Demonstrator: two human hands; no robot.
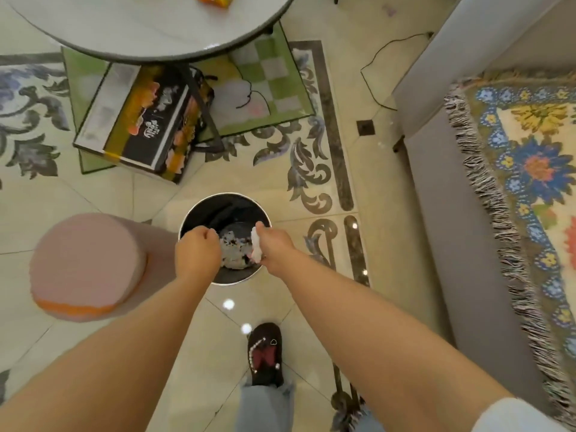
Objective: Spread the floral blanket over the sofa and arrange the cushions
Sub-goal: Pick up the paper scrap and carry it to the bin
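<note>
Two bare forearms reach forward from the near edge, over a dark slipper (265,353) with a red bow and the hem of pale jeans on the glossy tiled floor (93,194). Both hands hang above a round black waste bin (199,213) with a bright rim, which stands on the floor in the middle of the scene and holds crumpled pale rubbish. The left hand (197,249) is curled into a loose fist over the bin's near left edge; whether it holds anything cannot be told. The right hand (274,244) grips a crumpled white tissue (256,244) over the bin's right side. Just left of the bin stands a pink cylindrical stool (88,263) with an orange band. Farther off, a round white table (149,29) stands above a green checked mat (274,85) and a dark printed box (146,120). The floral blanket (530,169), fringed along its edge, lies spread over the seat of the grey sofa (436,188) on the right, well apart from both hands.
</note>
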